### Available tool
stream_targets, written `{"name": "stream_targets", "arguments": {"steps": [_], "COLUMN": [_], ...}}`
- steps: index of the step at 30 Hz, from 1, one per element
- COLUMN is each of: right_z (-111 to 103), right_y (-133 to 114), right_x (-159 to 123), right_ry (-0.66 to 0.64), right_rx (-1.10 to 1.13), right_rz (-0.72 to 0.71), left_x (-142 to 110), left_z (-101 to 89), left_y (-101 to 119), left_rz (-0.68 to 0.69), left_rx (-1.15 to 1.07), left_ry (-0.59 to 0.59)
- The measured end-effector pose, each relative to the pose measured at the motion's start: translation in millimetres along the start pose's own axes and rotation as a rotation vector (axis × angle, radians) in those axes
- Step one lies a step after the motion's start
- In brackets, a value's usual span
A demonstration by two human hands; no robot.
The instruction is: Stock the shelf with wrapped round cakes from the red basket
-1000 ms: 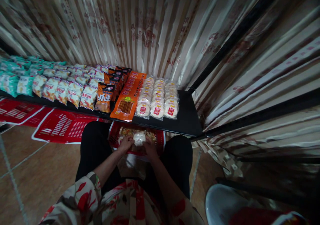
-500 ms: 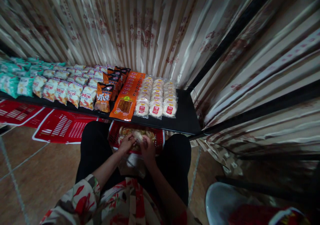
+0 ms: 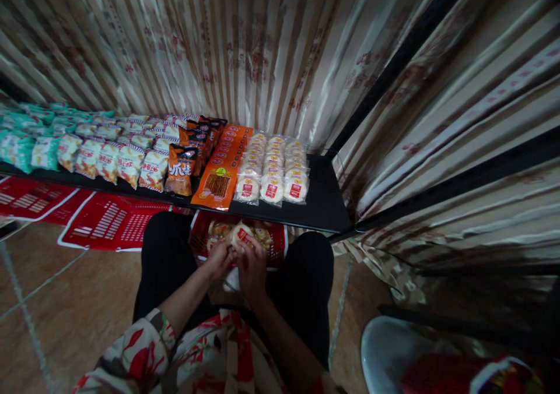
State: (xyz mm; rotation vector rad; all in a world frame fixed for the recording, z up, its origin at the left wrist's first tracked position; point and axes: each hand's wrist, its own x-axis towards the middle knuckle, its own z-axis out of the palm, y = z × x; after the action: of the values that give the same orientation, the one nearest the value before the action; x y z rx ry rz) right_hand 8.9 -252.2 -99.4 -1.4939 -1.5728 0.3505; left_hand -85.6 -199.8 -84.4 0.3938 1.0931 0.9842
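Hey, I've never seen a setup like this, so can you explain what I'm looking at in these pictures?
Sure. There's no machine here: a person is working with two bare hands. The one camera is worn on that person's head and looks forward and down, so you see roughly their own view.

The left hand and right hand together hold a pale round packet with a red label, above a red basket between the knees. Other wrapped items lie in it.

Just beyond is a black shelf. From left to right it carries teal packets, white packets, orange-and-black packets, a flat orange pack and three rows of round white packets. A pleated curtain hangs behind.
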Motion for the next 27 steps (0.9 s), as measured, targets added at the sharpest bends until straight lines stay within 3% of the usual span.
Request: {"name": "stream_targets", "arguments": {"steps": [8,11,16,27], "right_z": [-7.8,-13.9,-27.3,-36.8], "right_y": [-1.5,-0.1,1.6,10.9], "right_x": [-0.4,-2.4,-3.2,4.0], "right_ry": [-0.03,-0.051,-0.04,0.064], "right_rx": [-0.032,-0.015,-0.039,-0.013], "right_rz": [-0.086,-0.108,-0.129,-0.041], "left_x": [-1.4,-5.2,-11.5,-12.7], "left_z": [-0.1,2.0,5.9,2.8], "left_y": [9.8,15.5,19.3,13.8], "left_rz": [-0.152,-0.13,-0.067,-0.04], "left_rx": [-0.195,-0.171,0.054,-0.01], "left_ry": [-0.171,-0.16,-0.15,-0.268]}}
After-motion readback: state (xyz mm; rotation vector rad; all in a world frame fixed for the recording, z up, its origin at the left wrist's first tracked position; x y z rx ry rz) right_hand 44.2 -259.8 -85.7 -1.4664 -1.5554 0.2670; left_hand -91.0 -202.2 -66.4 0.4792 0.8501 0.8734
